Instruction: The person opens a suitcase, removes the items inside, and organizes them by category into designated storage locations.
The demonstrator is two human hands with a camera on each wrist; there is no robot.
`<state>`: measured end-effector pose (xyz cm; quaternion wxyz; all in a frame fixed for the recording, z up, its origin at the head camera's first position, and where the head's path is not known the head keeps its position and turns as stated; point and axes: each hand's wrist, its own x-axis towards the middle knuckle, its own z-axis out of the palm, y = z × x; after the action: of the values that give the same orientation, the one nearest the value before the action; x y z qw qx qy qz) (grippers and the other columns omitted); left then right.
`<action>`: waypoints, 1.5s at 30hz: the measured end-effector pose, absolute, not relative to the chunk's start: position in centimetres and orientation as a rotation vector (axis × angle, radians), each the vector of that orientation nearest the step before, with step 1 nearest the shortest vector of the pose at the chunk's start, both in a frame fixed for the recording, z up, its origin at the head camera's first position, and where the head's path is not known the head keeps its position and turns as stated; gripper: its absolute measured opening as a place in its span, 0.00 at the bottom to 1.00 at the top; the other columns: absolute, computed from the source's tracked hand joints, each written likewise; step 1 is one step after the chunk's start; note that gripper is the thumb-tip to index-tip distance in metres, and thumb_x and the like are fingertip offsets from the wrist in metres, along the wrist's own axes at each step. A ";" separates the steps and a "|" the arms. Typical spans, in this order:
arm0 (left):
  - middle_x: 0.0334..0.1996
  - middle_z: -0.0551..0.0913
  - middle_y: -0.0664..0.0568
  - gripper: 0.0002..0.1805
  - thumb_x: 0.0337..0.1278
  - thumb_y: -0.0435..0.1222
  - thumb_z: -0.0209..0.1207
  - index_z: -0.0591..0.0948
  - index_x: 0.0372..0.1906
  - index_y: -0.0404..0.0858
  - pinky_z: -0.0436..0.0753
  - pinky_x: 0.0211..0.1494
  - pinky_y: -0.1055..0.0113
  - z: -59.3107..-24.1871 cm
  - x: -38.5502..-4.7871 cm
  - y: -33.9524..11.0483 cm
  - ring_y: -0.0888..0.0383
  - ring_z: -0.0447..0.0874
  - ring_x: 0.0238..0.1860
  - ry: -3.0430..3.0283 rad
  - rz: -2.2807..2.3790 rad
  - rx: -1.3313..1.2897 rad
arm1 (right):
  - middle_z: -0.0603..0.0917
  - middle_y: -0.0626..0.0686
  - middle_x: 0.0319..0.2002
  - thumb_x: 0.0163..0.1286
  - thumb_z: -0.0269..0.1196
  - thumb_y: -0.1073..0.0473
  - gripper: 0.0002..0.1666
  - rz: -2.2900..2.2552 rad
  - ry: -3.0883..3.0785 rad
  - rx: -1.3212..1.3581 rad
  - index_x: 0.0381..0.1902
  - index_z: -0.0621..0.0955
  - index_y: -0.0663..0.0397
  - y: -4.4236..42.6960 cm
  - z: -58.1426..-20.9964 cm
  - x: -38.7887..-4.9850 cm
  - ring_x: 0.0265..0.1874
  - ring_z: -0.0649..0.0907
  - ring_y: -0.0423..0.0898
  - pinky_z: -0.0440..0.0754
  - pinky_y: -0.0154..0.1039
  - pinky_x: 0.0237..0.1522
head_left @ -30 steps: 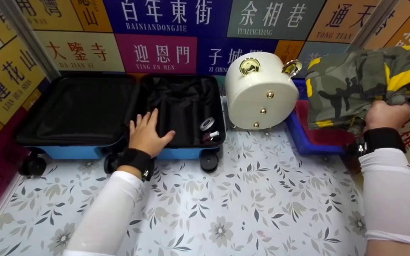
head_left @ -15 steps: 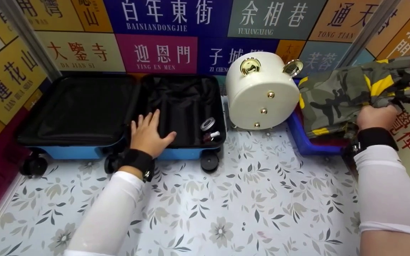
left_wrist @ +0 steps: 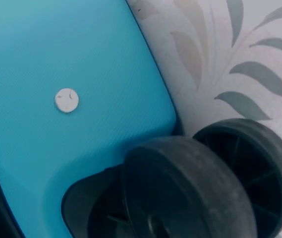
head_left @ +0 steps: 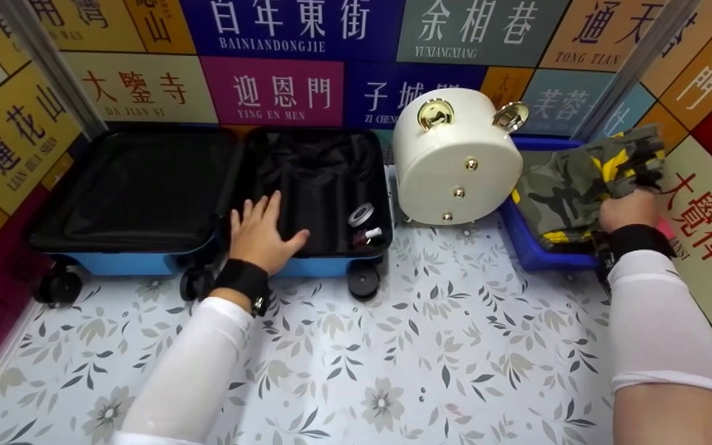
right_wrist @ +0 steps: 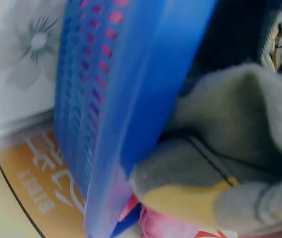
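My right hand (head_left: 629,210) grips a folded camouflage garment (head_left: 563,188), grey-green with black and yellow patches. The garment lies over the blue plastic basket (head_left: 526,247) at the right. In the right wrist view the cloth (right_wrist: 180,203) is against the basket's perforated wall (right_wrist: 145,94), with pink fabric (right_wrist: 168,225) below. My left hand (head_left: 262,240) rests with fingers spread on the near edge of an open suitcase (head_left: 133,191), black inside with blue shells. A grey-white ring (head_left: 361,214) and a small dark bottle with a white cap (head_left: 365,237) lie in its right half.
A white rounded case (head_left: 449,170) with gold ears and studs stands between suitcase and basket. The suitcase's black wheels (head_left: 363,281) stick out toward me. Printed wall panels (head_left: 272,91) close the back and sides of the floral-patterned surface (head_left: 331,358).
My right hand has moved left and slightly down with the camouflage garment, from above and right of the basket into it. My left hand has hardly moved.
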<state>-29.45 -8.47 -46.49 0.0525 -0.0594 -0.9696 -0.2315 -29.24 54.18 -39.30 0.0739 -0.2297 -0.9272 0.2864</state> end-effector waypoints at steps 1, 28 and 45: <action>0.83 0.59 0.37 0.55 0.64 0.67 0.59 0.54 0.86 0.44 0.39 0.86 0.35 -46.5 -29.4 -8.4 0.32 0.47 0.85 -2.946 -0.702 -0.181 | 0.75 0.74 0.45 0.69 0.49 0.63 0.17 0.830 -2.807 -0.673 0.43 0.74 0.77 54.0 -39.3 -29.3 0.41 0.74 0.67 0.74 0.53 0.39; 0.83 0.59 0.38 0.55 0.63 0.67 0.59 0.54 0.86 0.44 0.39 0.86 0.35 -46.7 -29.2 -8.7 0.32 0.47 0.85 -2.947 -0.704 -0.169 | 0.11 0.60 0.79 0.73 0.47 0.20 0.64 0.395 -2.878 -0.686 0.86 0.34 0.48 48.6 -40.7 -28.7 0.77 0.23 0.81 0.23 0.84 0.70; 0.83 0.59 0.38 0.56 0.63 0.69 0.58 0.53 0.86 0.45 0.38 0.86 0.36 -46.7 -29.3 -8.7 0.32 0.45 0.85 -2.989 -0.670 -0.143 | 0.16 0.80 0.74 0.67 0.40 0.11 0.76 0.457 -3.206 -0.513 0.82 0.34 0.69 49.7 -43.7 -29.5 0.69 0.43 0.96 0.39 0.81 0.75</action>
<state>-29.31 -8.65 -46.67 0.0377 -0.0466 -0.9740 -0.2185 -29.47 49.68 -43.67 -0.0688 -0.1561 -0.9755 0.1390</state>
